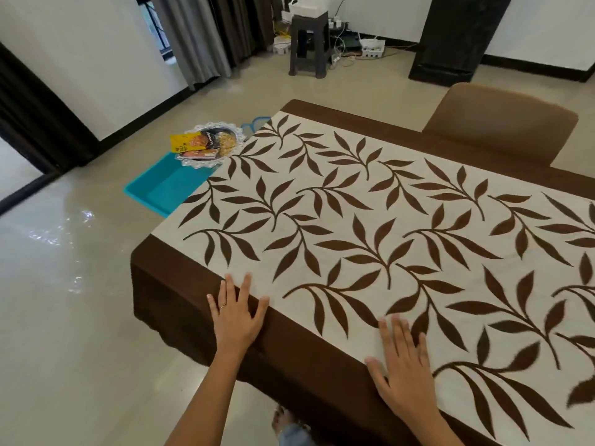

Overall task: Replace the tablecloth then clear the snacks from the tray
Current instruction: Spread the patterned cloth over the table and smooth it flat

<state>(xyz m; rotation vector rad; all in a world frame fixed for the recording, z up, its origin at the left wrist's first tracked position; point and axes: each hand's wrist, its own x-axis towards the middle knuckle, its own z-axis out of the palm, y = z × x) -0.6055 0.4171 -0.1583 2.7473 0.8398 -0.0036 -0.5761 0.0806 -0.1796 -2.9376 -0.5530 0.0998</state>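
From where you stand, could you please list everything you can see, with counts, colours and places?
tablecloth: one, cream with brown leaves, brown border, spread flat, edges draped.
tray: one, turquoise, past the cloth's left edge.
dish: one, clear, holding snack packets, at the tray's far end.
chair: one, brown, beyond the cloth's far side.
stool: one, dark, back wall, white basket on top.
curtains: grey, back left.
left hand: one, flat on the cloth's near edge.
right hand: one, flat on the cloth.
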